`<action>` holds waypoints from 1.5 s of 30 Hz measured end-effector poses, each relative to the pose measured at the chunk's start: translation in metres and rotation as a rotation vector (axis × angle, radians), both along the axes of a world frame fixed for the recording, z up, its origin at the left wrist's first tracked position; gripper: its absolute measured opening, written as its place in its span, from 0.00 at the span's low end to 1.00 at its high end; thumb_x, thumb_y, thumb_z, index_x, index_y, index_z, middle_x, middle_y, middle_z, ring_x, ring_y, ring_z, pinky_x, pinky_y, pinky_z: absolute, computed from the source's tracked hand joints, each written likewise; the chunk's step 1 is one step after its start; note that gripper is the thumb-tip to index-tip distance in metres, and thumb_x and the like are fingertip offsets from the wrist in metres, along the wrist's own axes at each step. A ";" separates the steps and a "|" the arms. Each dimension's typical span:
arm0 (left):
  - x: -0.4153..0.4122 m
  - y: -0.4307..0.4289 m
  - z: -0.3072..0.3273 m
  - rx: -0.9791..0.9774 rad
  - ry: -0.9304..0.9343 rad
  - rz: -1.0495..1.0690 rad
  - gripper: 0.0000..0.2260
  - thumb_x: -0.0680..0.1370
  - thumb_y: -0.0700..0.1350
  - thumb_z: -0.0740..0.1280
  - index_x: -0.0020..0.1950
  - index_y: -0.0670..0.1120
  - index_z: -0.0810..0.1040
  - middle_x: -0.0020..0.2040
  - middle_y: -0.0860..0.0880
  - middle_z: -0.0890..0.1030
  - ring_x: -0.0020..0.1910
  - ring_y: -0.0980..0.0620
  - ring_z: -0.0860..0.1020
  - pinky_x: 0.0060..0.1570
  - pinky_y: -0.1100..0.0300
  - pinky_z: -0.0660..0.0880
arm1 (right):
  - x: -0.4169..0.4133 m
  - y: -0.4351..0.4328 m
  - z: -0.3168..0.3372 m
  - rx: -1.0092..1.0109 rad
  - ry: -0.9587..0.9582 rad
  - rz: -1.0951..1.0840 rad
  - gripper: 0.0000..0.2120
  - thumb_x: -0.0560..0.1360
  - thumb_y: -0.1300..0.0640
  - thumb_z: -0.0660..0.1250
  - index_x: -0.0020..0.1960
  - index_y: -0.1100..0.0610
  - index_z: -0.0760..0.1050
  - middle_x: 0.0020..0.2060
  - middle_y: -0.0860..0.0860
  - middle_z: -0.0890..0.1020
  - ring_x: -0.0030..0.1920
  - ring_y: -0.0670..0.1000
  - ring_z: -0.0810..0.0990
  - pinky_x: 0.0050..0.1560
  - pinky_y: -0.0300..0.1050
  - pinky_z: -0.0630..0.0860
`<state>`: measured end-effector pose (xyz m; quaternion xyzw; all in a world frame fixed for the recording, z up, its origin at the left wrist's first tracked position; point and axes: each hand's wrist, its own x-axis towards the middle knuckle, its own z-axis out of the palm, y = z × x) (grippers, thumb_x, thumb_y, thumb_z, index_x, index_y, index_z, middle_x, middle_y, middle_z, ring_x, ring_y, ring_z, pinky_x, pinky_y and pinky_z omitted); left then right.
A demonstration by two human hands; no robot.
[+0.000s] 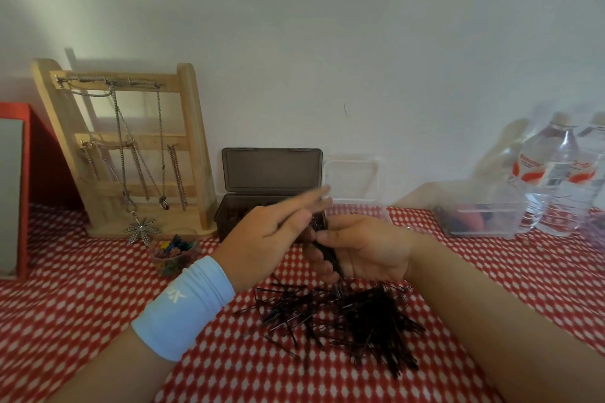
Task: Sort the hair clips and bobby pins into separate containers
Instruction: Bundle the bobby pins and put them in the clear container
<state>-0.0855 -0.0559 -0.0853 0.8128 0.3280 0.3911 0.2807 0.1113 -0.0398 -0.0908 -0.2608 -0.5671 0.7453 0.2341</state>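
Head view, looking down at a table under a red cloth with white dots (65,304). Right hand (370,249) lies palm up above the cloth, fingers curled round a bundle of bobby pins (327,253), which stands roughly upright in the grip with its lower ends poking out below the hand. Left hand (258,239), with a pale blue wristband (183,307) on the wrist, sits just beside the right. Its two upper fingers are stretched straight toward the wall and blurred, and its thumb is close to the top of the bundle; cannot tell whether it pinches a pin. Pile of bobby pins (357,321), dark and tangled, lies loose on the cloth directly below both hands. Dark box (226,217) stands behind the hands against the wall, its hinged lid (271,170) up; small dark items show inside, too dim to name. Clear container (357,183) is just to the right of the box, partly hidden by the hands. Small clear cup of coloured hair clips (173,252) sits left of the left wrist, in front of a wooden jewellery stand (193,141) hung with chains. Far right: a clear plastic tub (481,222) with blurred contents, and water bottles (553,173) beside it.
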 end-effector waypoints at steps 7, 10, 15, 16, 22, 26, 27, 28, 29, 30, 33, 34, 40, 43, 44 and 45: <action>0.019 -0.006 0.003 -0.811 -0.390 -0.030 0.17 0.81 0.42 0.63 0.70 0.42 0.71 0.55 0.42 0.84 0.52 0.44 0.84 0.51 0.52 0.79 | -0.008 0.007 0.014 -0.031 0.460 -0.410 0.09 0.83 0.63 0.52 0.50 0.57 0.70 0.34 0.50 0.68 0.33 0.48 0.67 0.34 0.40 0.67; 0.028 -0.014 -0.001 -0.858 -0.187 -0.086 0.16 0.80 0.45 0.65 0.65 0.40 0.73 0.51 0.42 0.86 0.49 0.45 0.85 0.41 0.61 0.80 | -0.007 0.009 0.016 0.014 0.532 -0.505 0.11 0.84 0.64 0.50 0.50 0.57 0.69 0.35 0.50 0.69 0.34 0.48 0.68 0.35 0.41 0.68; 0.033 -0.013 -0.006 -0.864 -0.385 0.015 0.10 0.82 0.43 0.62 0.54 0.39 0.80 0.46 0.42 0.86 0.38 0.50 0.85 0.32 0.65 0.78 | -0.014 0.005 0.013 0.056 0.488 -0.493 0.09 0.84 0.66 0.50 0.53 0.57 0.68 0.37 0.52 0.73 0.36 0.49 0.71 0.40 0.44 0.72; 0.032 -0.013 -0.007 -0.868 -0.415 0.019 0.09 0.82 0.43 0.62 0.53 0.39 0.80 0.45 0.42 0.86 0.37 0.50 0.85 0.31 0.65 0.78 | -0.016 0.004 0.011 0.063 0.476 -0.486 0.09 0.84 0.66 0.50 0.53 0.57 0.68 0.37 0.52 0.73 0.36 0.49 0.72 0.42 0.45 0.73; 0.029 -0.013 -0.006 -0.989 -0.404 -0.013 0.10 0.81 0.42 0.65 0.59 0.40 0.79 0.51 0.41 0.85 0.45 0.48 0.85 0.41 0.60 0.81 | -0.016 0.003 0.014 0.116 0.414 -0.527 0.10 0.85 0.66 0.49 0.52 0.57 0.67 0.34 0.50 0.69 0.32 0.48 0.67 0.38 0.43 0.72; 0.033 -0.013 -0.003 -1.174 -0.738 -0.054 0.12 0.81 0.39 0.62 0.60 0.35 0.77 0.59 0.35 0.81 0.59 0.40 0.81 0.56 0.49 0.80 | -0.015 0.008 0.012 0.209 0.353 -0.596 0.11 0.85 0.67 0.49 0.50 0.56 0.67 0.34 0.51 0.69 0.32 0.48 0.67 0.34 0.41 0.68; 0.034 -0.013 -0.001 -1.213 -0.855 -0.090 0.13 0.79 0.38 0.62 0.61 0.33 0.76 0.60 0.33 0.80 0.61 0.38 0.79 0.59 0.46 0.78 | -0.014 0.010 0.009 0.268 0.309 -0.614 0.11 0.85 0.67 0.49 0.51 0.56 0.67 0.34 0.50 0.71 0.33 0.49 0.68 0.35 0.42 0.69; 0.034 -0.013 0.001 -1.241 -0.962 -0.136 0.16 0.77 0.37 0.61 0.62 0.31 0.74 0.62 0.32 0.78 0.63 0.36 0.78 0.61 0.45 0.75 | -0.014 0.011 0.006 0.334 0.254 -0.629 0.11 0.85 0.66 0.50 0.51 0.56 0.68 0.35 0.50 0.73 0.33 0.49 0.70 0.36 0.43 0.70; 0.034 -0.014 0.003 -1.261 -1.058 -0.182 0.18 0.75 0.36 0.61 0.62 0.29 0.73 0.62 0.30 0.77 0.63 0.35 0.76 0.64 0.42 0.72 | -0.015 0.012 0.003 0.392 0.198 -0.638 0.11 0.85 0.66 0.50 0.51 0.55 0.68 0.35 0.49 0.74 0.34 0.49 0.71 0.38 0.44 0.71; 0.034 -0.013 0.004 -1.276 -1.135 -0.217 0.19 0.75 0.36 0.60 0.63 0.27 0.71 0.62 0.28 0.76 0.64 0.34 0.75 0.66 0.40 0.69 | -0.015 0.012 0.001 0.432 0.154 -0.638 0.11 0.85 0.66 0.51 0.52 0.55 0.69 0.36 0.49 0.76 0.36 0.49 0.73 0.40 0.44 0.73; 0.035 -0.014 0.003 -1.291 -1.248 -0.260 0.21 0.74 0.35 0.59 0.65 0.26 0.68 0.63 0.27 0.74 0.65 0.33 0.73 0.68 0.39 0.66 | -0.015 0.010 -0.001 0.503 0.072 -0.609 0.10 0.85 0.65 0.51 0.53 0.55 0.69 0.38 0.49 0.77 0.37 0.48 0.75 0.44 0.42 0.76; 0.036 -0.014 0.002 -1.294 -1.266 -0.266 0.21 0.74 0.35 0.59 0.65 0.26 0.68 0.63 0.27 0.74 0.65 0.33 0.73 0.66 0.38 0.67 | -0.016 0.009 -0.001 0.516 0.055 -0.598 0.10 0.85 0.66 0.52 0.54 0.56 0.69 0.37 0.48 0.76 0.36 0.47 0.75 0.44 0.41 0.76; 0.032 -0.008 0.002 -1.201 -0.804 -0.050 0.18 0.81 0.40 0.59 0.71 0.38 0.67 0.64 0.31 0.76 0.63 0.37 0.78 0.64 0.45 0.73 | 0.002 0.020 0.011 0.371 0.071 -0.539 0.11 0.85 0.66 0.50 0.51 0.57 0.69 0.32 0.48 0.69 0.32 0.48 0.68 0.38 0.43 0.69; 0.033 0.003 0.011 -0.983 -0.595 0.066 0.14 0.83 0.38 0.57 0.69 0.39 0.70 0.59 0.37 0.81 0.58 0.42 0.82 0.58 0.49 0.78 | 0.024 0.030 0.018 0.523 -0.222 -0.615 0.11 0.85 0.65 0.51 0.53 0.54 0.69 0.34 0.49 0.70 0.33 0.47 0.68 0.37 0.41 0.70; 0.034 0.009 0.016 -0.900 -0.539 0.107 0.13 0.83 0.37 0.56 0.68 0.40 0.71 0.56 0.39 0.83 0.56 0.43 0.83 0.56 0.51 0.79 | 0.032 0.034 0.017 0.637 -0.418 -0.631 0.10 0.85 0.64 0.52 0.54 0.53 0.69 0.36 0.50 0.72 0.34 0.48 0.70 0.38 0.44 0.71; 0.035 0.015 0.021 -0.815 -0.471 0.157 0.13 0.83 0.37 0.57 0.67 0.41 0.71 0.54 0.41 0.84 0.54 0.45 0.83 0.54 0.53 0.79 | 0.039 0.037 0.015 0.759 -0.631 -0.629 0.09 0.84 0.63 0.52 0.57 0.52 0.68 0.39 0.51 0.75 0.36 0.50 0.73 0.40 0.47 0.73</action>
